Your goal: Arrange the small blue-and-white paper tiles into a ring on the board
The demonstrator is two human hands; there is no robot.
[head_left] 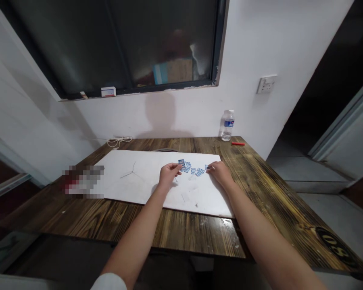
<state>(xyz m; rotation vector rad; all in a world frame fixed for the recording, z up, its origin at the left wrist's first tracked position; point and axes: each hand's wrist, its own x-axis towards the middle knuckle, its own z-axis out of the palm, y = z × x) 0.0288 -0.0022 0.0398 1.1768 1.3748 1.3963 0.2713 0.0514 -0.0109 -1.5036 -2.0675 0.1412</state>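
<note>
Several small blue-and-white cards (192, 169) lie spread in a loose row on a white board (139, 181) on the wooden table (181, 229). My left hand (168, 174) is at the left end of the row, fingers pinched on a card there. At the right end, my right hand (218, 172) has its fingertips pressed together on another card. Both forearms reach in from the bottom of the view.
A water bottle (227, 125) and a red pen (238, 143) stand at the table's back right by the wall. A coiled white cord (118, 141) lies at the back left. A blurred patch (83, 181) covers the board's left end. A wall socket (266, 84) is above.
</note>
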